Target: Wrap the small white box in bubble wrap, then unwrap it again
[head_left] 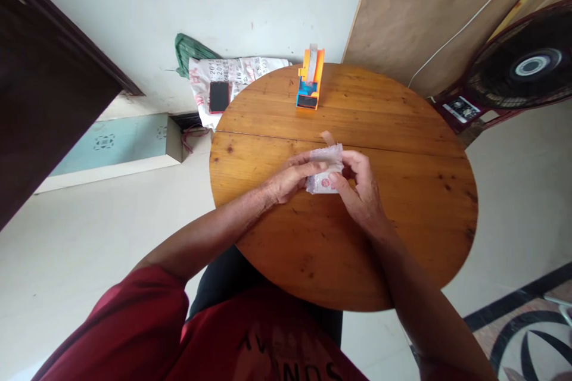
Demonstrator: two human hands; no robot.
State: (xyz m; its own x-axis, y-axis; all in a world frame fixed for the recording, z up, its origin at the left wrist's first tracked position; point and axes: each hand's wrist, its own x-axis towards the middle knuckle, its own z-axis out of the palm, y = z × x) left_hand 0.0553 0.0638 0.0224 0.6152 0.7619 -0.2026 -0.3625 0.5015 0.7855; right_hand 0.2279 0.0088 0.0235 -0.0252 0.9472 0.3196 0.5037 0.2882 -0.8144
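Note:
Over the middle of the round wooden table (268,119), both hands hold a small packet wrapped in bubble wrap (319,183). Red print shows through near its lower edge. My left hand (292,178) grips it from the left, thumb lying across the front. From the right, my right hand (361,187) pinches its side, with the thumb on the front and the other fingers partly hidden behind. A short strip of clear tape (328,138) sticks out past the packet's far edge. What lies inside the wrap I cannot make out.
An orange and blue tape dispenser (308,86) stands near the table's far edge. Left of the table, a phone (219,97) rests on a printed white sack (250,66) beside a green bag (192,53). A fan (531,64) is at the right.

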